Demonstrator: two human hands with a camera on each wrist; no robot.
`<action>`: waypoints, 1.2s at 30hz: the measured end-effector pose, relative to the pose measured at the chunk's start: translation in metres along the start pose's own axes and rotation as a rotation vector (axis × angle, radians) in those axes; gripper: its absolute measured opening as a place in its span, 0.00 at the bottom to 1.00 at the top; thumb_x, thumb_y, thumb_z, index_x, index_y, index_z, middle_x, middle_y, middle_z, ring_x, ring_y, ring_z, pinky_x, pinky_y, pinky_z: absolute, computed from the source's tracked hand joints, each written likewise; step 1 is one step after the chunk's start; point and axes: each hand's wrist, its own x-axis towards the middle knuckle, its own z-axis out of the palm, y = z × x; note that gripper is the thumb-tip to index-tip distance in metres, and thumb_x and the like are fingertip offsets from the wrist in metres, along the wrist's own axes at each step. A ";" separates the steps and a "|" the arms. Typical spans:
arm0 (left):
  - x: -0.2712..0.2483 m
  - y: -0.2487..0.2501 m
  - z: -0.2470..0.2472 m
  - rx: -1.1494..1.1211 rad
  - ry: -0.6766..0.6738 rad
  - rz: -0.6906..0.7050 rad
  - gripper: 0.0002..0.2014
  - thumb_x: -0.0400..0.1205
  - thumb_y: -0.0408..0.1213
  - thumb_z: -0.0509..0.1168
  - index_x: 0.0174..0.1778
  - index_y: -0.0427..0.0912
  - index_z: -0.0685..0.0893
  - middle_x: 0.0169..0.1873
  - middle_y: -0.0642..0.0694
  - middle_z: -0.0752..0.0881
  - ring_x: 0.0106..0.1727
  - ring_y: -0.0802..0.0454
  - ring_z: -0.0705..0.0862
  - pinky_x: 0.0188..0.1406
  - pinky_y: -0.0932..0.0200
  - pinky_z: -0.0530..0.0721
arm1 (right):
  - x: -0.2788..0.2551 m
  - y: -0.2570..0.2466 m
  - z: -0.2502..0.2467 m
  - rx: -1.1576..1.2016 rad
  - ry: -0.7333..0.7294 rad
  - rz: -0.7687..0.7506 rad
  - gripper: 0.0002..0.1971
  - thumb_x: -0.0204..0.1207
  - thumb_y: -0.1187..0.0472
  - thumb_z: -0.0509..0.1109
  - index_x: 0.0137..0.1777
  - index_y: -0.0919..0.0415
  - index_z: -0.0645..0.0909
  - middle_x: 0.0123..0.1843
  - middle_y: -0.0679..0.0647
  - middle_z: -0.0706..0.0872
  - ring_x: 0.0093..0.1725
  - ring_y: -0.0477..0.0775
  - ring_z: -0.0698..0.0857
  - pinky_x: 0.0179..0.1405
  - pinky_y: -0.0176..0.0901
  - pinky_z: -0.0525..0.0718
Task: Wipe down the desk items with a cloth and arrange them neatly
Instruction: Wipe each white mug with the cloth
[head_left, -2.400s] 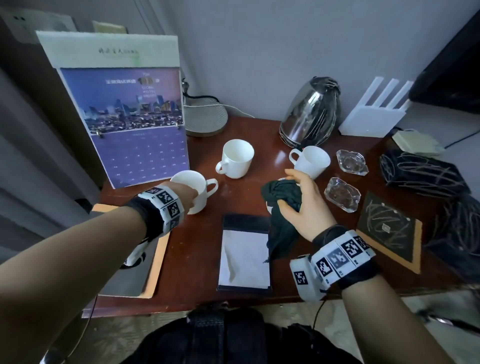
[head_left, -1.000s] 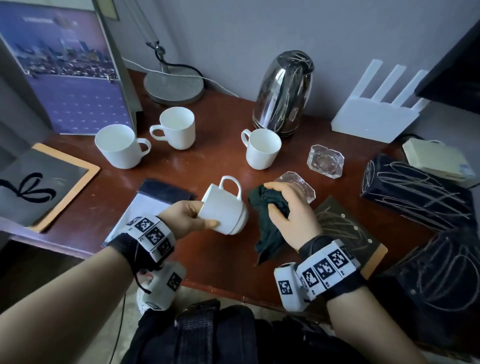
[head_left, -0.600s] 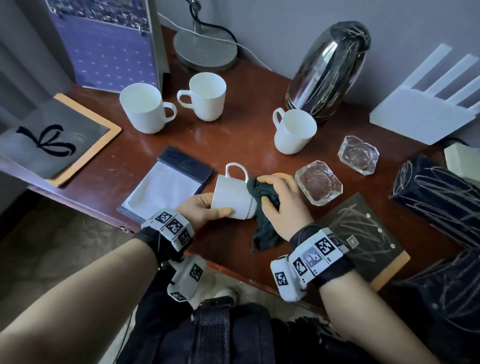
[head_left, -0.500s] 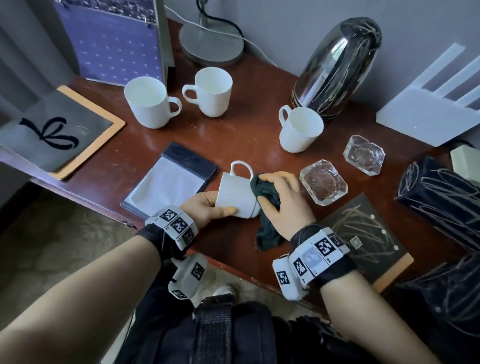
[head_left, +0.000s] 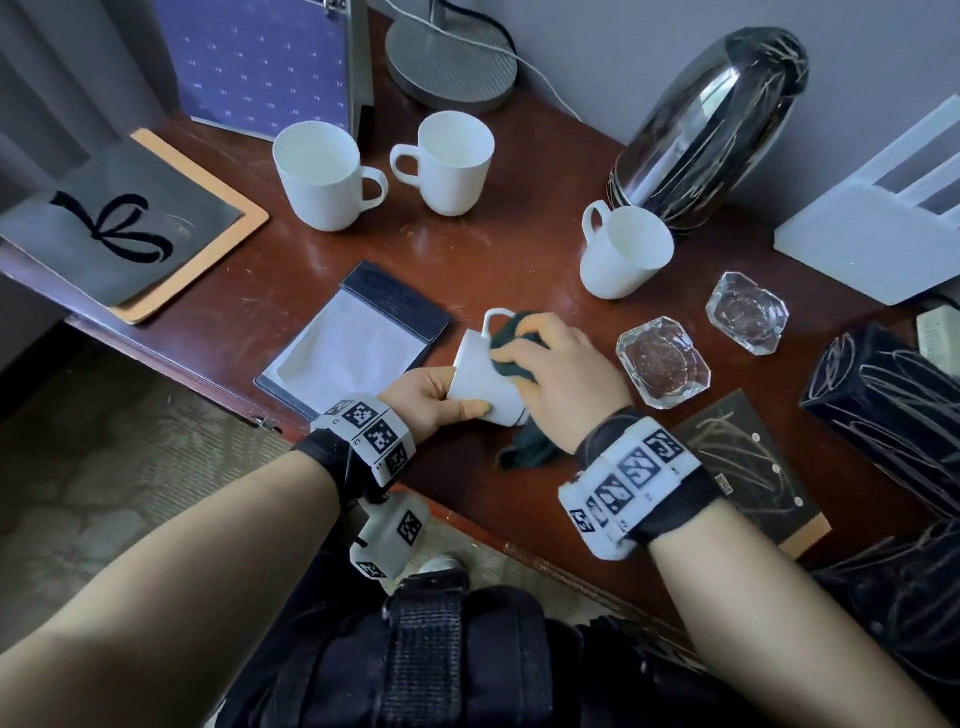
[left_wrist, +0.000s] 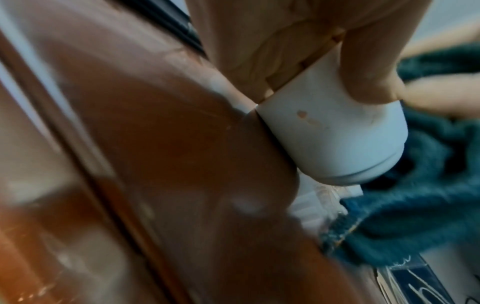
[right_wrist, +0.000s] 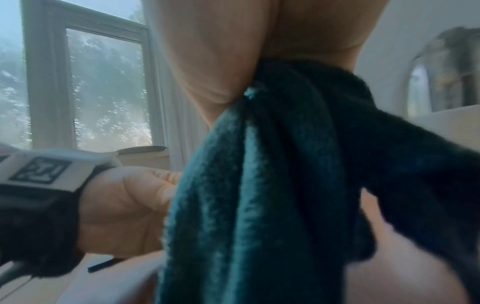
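Left hand (head_left: 426, 400) fingers are wrapped around a white cup (head_left: 480, 376), which is held tipped on its side just above the desk (head_left: 493, 270) near its front edge. Against the cup's side a dark green cloth (head_left: 511, 358) is pressed and gripped by the right hand (head_left: 563, 382). Beside them a notepad (head_left: 353, 343) and a glass ashtray (head_left: 662, 361) are laid; three more cups (head_left: 621, 254) are stood behind.

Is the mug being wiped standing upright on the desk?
No, the left hand holds the mug tipped on its side while the right hand presses the cloth against it.
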 end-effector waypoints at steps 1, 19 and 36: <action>0.000 0.001 0.000 -0.002 0.003 0.003 0.10 0.77 0.23 0.66 0.47 0.42 0.86 0.37 0.56 0.91 0.44 0.61 0.88 0.52 0.68 0.83 | -0.007 0.011 -0.003 -0.001 -0.041 0.044 0.14 0.79 0.61 0.64 0.63 0.52 0.80 0.68 0.51 0.72 0.63 0.58 0.73 0.51 0.50 0.79; 0.001 0.002 0.000 0.087 0.031 0.018 0.10 0.76 0.28 0.69 0.45 0.50 0.86 0.37 0.62 0.90 0.46 0.65 0.87 0.59 0.67 0.80 | -0.004 0.029 -0.023 -0.112 -0.195 0.089 0.14 0.79 0.62 0.62 0.61 0.48 0.80 0.67 0.44 0.73 0.63 0.55 0.74 0.55 0.45 0.76; 0.003 0.012 0.001 0.108 0.037 -0.003 0.11 0.77 0.26 0.67 0.55 0.40 0.84 0.39 0.60 0.89 0.43 0.69 0.86 0.50 0.74 0.80 | -0.011 0.041 -0.017 0.036 -0.111 0.192 0.15 0.80 0.62 0.63 0.64 0.50 0.78 0.67 0.49 0.73 0.61 0.57 0.77 0.57 0.49 0.78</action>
